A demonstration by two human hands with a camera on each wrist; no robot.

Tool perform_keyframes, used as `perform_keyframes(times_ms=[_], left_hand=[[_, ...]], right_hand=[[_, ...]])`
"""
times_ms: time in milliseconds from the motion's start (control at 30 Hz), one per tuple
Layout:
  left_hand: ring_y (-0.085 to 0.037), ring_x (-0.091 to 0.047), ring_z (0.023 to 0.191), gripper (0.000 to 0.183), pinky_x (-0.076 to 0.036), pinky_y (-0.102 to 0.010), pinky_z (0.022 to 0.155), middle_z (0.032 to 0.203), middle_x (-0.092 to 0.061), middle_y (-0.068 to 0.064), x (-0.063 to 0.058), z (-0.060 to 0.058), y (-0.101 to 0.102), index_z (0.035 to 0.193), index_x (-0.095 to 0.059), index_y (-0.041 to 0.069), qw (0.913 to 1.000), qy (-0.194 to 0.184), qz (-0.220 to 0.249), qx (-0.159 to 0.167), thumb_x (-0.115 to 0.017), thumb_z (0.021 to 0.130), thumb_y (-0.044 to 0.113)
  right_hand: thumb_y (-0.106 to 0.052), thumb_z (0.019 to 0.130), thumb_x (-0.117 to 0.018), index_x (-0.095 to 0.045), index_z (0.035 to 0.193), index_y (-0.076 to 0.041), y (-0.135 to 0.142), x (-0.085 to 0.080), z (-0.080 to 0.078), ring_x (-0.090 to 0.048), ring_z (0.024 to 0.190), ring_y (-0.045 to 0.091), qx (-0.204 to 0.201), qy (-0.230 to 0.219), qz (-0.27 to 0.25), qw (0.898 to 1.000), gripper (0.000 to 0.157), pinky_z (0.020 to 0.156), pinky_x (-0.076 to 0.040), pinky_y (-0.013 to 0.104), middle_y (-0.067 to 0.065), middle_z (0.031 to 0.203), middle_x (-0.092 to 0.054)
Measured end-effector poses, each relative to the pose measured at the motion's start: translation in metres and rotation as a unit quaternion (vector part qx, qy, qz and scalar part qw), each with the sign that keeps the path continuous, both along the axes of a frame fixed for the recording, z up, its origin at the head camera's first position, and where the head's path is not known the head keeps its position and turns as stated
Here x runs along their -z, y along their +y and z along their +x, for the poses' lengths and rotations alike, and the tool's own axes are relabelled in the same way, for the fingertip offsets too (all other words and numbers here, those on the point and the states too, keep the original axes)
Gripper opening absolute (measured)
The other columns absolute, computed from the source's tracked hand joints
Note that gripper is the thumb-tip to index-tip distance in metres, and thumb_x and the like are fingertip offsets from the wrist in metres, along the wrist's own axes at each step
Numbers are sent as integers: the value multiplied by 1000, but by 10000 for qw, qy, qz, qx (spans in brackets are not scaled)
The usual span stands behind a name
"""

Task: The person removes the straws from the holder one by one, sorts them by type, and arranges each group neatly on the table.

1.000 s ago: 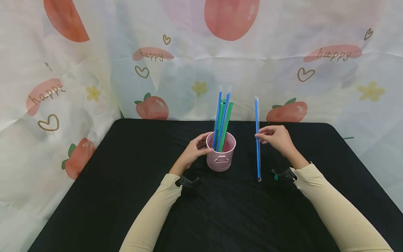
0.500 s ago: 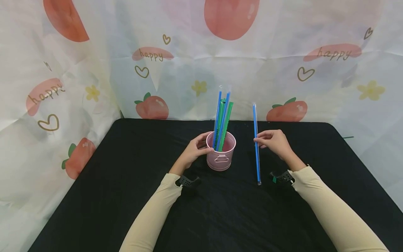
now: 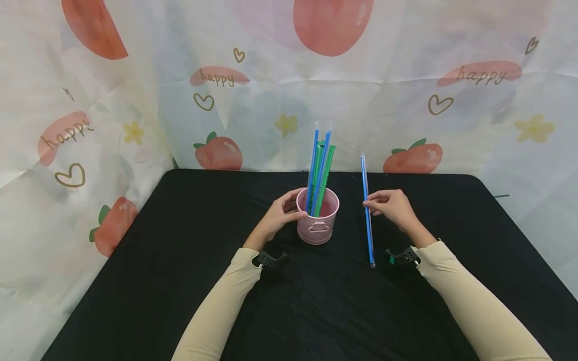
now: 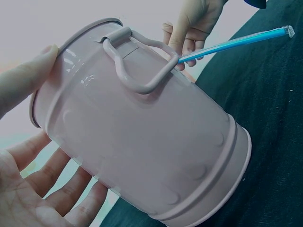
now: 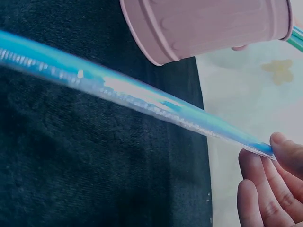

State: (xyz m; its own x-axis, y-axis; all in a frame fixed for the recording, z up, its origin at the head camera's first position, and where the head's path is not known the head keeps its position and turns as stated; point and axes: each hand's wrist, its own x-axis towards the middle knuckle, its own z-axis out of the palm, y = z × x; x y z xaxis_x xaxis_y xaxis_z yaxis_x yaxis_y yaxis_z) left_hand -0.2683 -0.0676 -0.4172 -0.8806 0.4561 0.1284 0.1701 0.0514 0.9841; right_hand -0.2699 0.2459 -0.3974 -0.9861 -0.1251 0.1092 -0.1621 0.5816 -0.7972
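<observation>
A small pink metal bucket (image 3: pixel 314 234) with a wire-like side handle (image 4: pixel 142 90) stands upright on the black table. My left hand (image 3: pixel 281 214) holds it from the left, the thumb at the near rim and the fingers along the side. Blue straws (image 3: pixel 313 159) and green straws (image 3: pixel 330 161) in clear wrappers lean inside, their tops well above the rim. To the right of the bucket, my right hand (image 3: pixel 394 206) pinches a wrapped blue straw (image 3: pixel 369 235) between thumb and fingers near its middle. That straw is nearly upright, its top tilted slightly left.
A black cloth (image 3: pixel 343 306) covers the table. Behind it and on the left hangs a pale curtain (image 3: pixel 262 45) printed with fruit, hearts and flowers. Dark wrist straps (image 3: pixel 270 259) sit at both cuffs.
My right hand has come slightly nearer to me and to the left with the blue straw, whose top now tilts a little more left. The left hand and bucket stay in place.
</observation>
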Motion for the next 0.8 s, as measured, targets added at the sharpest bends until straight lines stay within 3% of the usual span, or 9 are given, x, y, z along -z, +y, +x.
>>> perform_keyframes(times_ms=[300,800], left_hand=[[-31,-45,130,64,-40,-44,106,142,-46,-13,2,-1,0,141,-40,13,10000,20,15,38,-69,85,23],[-35,-40,134,62,-39,-46,107,146,-41,-17,1,-1,1,144,-35,10,9999,-101,57,78,-61,89,5]], right_hand=[[-20,87,-68,-66,102,9,0,10,2,-65,65,0,39,-168,-28,9998,33,66,-58,27,21,90,-72],[-18,87,-66,-66,102,10,0,17,2,-66,64,6,64,-315,14,9995,32,63,-57,21,18,86,-72]])
